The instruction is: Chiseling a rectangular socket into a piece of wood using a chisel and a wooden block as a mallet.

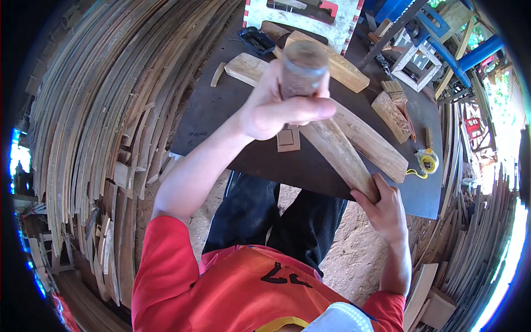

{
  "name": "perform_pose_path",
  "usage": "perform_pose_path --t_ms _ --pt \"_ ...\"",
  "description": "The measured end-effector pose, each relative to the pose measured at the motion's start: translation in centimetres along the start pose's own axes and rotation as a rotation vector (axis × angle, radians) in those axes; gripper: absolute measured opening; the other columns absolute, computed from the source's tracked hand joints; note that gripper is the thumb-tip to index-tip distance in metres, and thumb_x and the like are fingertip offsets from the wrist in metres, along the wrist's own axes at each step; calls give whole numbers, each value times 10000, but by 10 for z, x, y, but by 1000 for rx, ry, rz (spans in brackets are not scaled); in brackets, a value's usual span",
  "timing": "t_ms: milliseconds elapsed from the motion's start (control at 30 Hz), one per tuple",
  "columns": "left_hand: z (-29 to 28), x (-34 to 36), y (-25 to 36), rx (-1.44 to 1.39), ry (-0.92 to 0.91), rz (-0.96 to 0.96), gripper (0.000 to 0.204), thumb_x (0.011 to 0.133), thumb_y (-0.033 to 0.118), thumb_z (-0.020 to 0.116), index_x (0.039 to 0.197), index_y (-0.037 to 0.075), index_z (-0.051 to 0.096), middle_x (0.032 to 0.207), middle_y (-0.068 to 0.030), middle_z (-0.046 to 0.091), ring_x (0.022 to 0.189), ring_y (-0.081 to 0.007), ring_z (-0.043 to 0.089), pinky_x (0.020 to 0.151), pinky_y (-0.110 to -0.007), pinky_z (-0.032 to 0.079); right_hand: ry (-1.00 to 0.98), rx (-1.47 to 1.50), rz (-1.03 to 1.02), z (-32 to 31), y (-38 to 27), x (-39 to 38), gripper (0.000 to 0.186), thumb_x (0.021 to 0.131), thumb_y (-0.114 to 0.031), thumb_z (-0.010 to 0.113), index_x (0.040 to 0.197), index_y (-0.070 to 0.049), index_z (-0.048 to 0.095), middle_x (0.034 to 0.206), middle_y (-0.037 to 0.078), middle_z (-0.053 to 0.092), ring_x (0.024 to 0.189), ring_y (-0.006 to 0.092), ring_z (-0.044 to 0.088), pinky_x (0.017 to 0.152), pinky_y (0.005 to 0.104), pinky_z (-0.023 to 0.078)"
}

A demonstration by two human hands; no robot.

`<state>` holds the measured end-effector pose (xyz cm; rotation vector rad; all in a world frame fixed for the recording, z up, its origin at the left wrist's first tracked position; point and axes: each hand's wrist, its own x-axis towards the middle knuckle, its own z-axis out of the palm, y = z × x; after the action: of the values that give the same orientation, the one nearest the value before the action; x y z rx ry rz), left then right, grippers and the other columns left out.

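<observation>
My left hand (265, 113) is raised toward the camera and closed around a thick, round-ended wooden piece (304, 69), blurred, with a bluish band near its end. Its lower part is hidden by my fingers. Below, a long wooden bar (338, 152) slants across the table (215, 119). My right hand (383, 205) grips the bar's near end at the front edge, thumb on one side and fingers on the other. Whether the bar and the round piece touch cannot be seen. Beside the bar lies another wooden board (373, 145). Under my left wrist is a small square wooden piece (288, 139) with a square outline.
Boards (345, 69), wood blocks (390, 116) and a yellow tape measure (427, 161) lie on the table. A dark blue tool (257, 40) and a pale panel (301, 23) are at the far side, blue metalwork (478, 54) far right. Stacked planks (110, 94) flank the left.
</observation>
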<state>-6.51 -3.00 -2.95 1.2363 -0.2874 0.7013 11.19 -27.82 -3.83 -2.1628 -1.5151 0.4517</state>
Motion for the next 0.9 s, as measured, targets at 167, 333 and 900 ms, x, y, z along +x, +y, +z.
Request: perform_pose_path --t_ms 167,333,900 --pt "-19 -16 9 24 -53 18 349 890 324 631 723 92 431 576 53 372 481 -68 318 481 -243 253 34 -115 -154 4 -5 10 461 809 -363 785 906 19 546 603 210 557 609 430 591 540 429 451" --pt "-38 -37 12 -4 -28 110 511 885 601 583 742 132 441 569 54 374 486 -93 322 494 -268 254 -79 -113 -100 8 -1 12 475 794 -366 797 936 20 560 616 207 578 623 420 611 542 422 463" --pt "-51 -44 28 -63 209 229 484 964 590 439 765 149 448 521 57 340 463 -82 275 472 -239 247 -248 733 282 2 42 26 604 838 -461 672 1056 94 580 616 59 553 467 104 499 415 257 379"
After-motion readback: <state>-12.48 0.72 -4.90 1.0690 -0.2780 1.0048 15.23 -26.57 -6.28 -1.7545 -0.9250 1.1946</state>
